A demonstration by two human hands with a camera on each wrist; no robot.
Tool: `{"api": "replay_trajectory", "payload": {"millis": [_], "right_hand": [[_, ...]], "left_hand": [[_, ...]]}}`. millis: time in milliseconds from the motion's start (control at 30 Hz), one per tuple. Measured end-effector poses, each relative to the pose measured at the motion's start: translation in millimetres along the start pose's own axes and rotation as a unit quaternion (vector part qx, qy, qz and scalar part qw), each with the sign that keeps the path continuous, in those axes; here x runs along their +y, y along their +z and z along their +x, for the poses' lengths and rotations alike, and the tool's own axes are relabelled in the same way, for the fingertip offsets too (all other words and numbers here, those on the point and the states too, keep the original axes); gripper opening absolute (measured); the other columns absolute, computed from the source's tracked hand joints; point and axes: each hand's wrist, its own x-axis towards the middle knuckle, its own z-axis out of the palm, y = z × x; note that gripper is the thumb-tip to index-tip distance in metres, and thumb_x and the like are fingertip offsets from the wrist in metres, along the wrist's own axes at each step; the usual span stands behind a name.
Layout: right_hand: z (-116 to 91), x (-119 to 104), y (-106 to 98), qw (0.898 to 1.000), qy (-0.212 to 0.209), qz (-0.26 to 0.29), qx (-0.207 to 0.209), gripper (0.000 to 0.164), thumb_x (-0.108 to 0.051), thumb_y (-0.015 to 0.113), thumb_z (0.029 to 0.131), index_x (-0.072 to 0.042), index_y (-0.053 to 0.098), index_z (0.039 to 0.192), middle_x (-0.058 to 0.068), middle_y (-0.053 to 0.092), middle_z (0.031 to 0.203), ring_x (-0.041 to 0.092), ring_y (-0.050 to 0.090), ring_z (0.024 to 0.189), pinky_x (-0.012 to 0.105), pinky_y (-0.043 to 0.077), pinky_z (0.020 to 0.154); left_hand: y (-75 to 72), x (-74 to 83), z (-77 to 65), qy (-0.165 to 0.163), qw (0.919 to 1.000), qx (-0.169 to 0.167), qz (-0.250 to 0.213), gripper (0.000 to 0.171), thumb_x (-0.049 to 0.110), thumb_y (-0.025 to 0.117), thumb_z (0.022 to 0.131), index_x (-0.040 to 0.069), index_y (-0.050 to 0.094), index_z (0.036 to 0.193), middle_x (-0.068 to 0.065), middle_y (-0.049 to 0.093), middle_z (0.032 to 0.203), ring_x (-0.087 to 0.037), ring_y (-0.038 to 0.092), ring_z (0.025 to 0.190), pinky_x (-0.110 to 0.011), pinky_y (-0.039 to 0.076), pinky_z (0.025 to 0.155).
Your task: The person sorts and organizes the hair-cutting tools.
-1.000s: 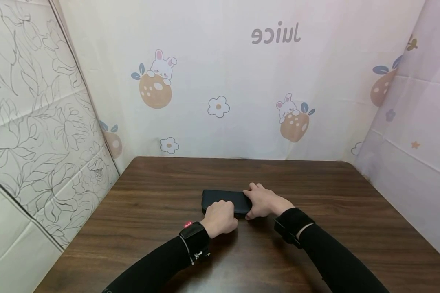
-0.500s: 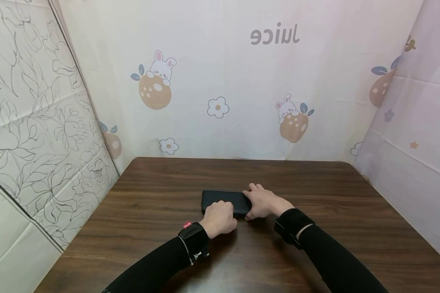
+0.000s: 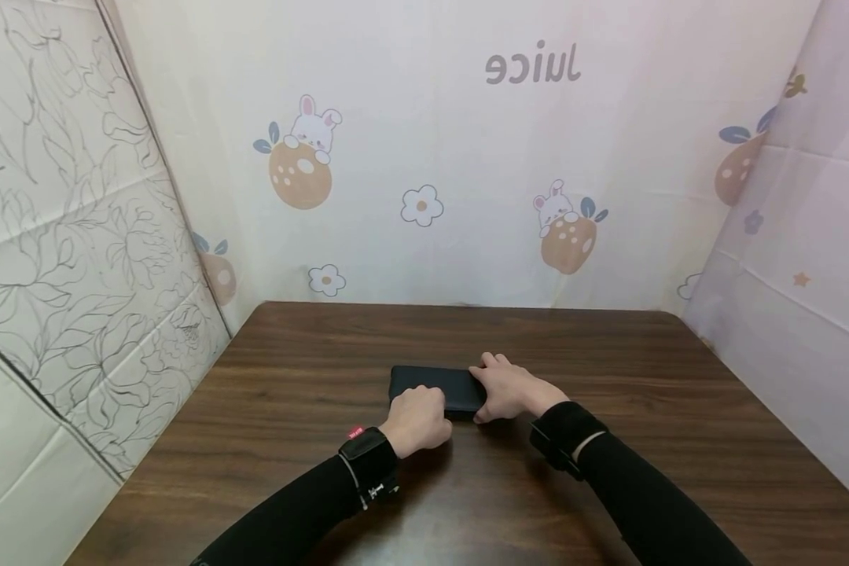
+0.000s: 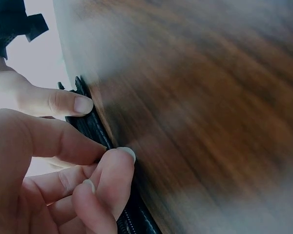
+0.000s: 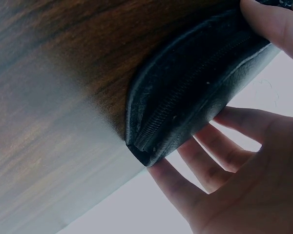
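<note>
A black zippered wallet [image 3: 439, 377] lies flat on the brown wooden table, its long side facing me. My left hand [image 3: 417, 422] is at the wallet's near edge, the other fingers curled in. In the left wrist view its thumb and forefinger pinch at the zipper [image 4: 128, 220]; the pull itself is hidden by the fingertips. My right hand [image 3: 512, 391] grips the wallet's right end, thumb on the near edge and fingers spread along the far side. Zipper teeth [image 5: 171, 100] curve round that end in the right wrist view.
The wooden table [image 3: 311, 362] has rounded far corners. A pale printed curtain [image 3: 424, 141] hangs behind it, with more cloth at the left and right sides. Black straps with small devices sit on both wrists.
My left hand has shifted slightly to the left along the wallet's near edge during the last half second. The right hand and the wallet look unmoved.
</note>
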Motion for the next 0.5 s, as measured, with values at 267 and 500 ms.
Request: {"api": "replay_trajectory", "payload": {"millis": [267, 500], "right_hand": [[-0.5, -0.5, -1.2, 1.000, -0.001, -0.002, 0.002, 0.085, -0.040, 0.085, 0.081, -0.004, 0.050, 0.149, 0.014, 0.046, 0.134, 0.030, 0.045, 0.119, 0.048, 0.048, 0.092], [-0.9, -0.3, -1.5, 1.000, -0.003, 0.002, -0.003, 0.085, -0.039, 0.084, 0.081, -0.004, 0.049, 0.150, 0.014, 0.046, 0.135, 0.031, 0.045, 0.120, 0.049, 0.047, 0.093]], "left_hand": [[-1.3, -0.3, -1.3, 0.001, 1.0000, 0.005, 0.006, 0.016, 0.016, 0.068, 0.085, 0.013, 0.061, 0.072, 0.001, 0.051, 0.060, -0.015, 0.050, 0.051, -0.030, 0.040, 0.046], [-1.6, -1.6, -1.4, 0.000, 1.0000, -0.002, 0.003, 0.020, 0.015, 0.067, 0.087, 0.014, 0.058, 0.069, 0.002, 0.048, 0.059, -0.015, 0.048, 0.050, -0.029, 0.039, 0.046]]}}
